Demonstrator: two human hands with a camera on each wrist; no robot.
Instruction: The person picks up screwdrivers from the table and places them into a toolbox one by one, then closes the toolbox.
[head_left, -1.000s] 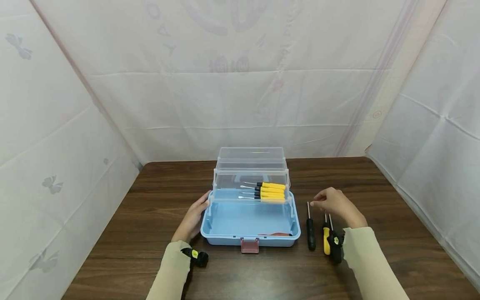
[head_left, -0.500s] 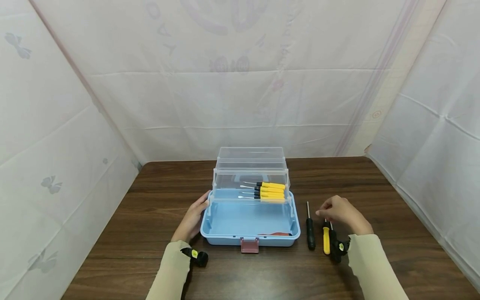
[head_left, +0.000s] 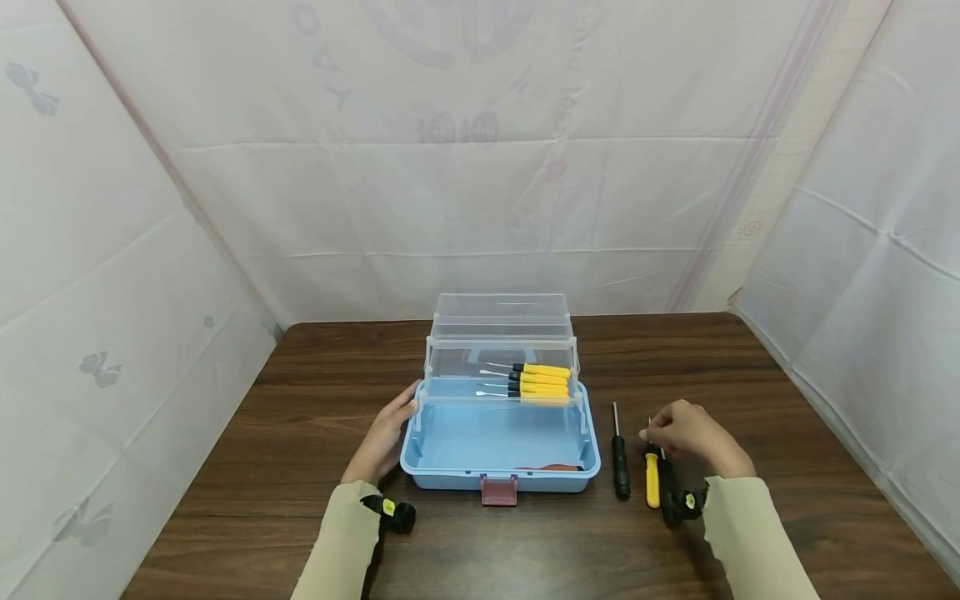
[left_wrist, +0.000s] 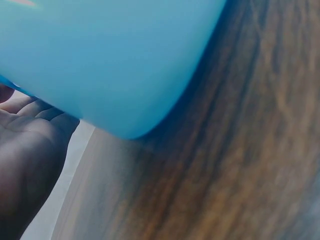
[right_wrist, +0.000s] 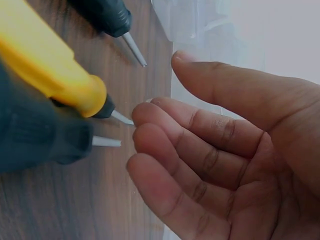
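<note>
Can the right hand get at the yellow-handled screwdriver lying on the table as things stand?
Probably yes. The right hand is above the shaft of the yellow screwdriver, its fingers loosely curled and holding nothing. Nothing lies between; only the black screwdriver lies close beside it.

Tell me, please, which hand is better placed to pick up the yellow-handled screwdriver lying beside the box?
The right hand: its fingertips are at the yellow-handled screwdriver's shaft, while the left hand rests against the blue box's far side.

Dark wooden table — blue toolbox, three screwdrivers.
</note>
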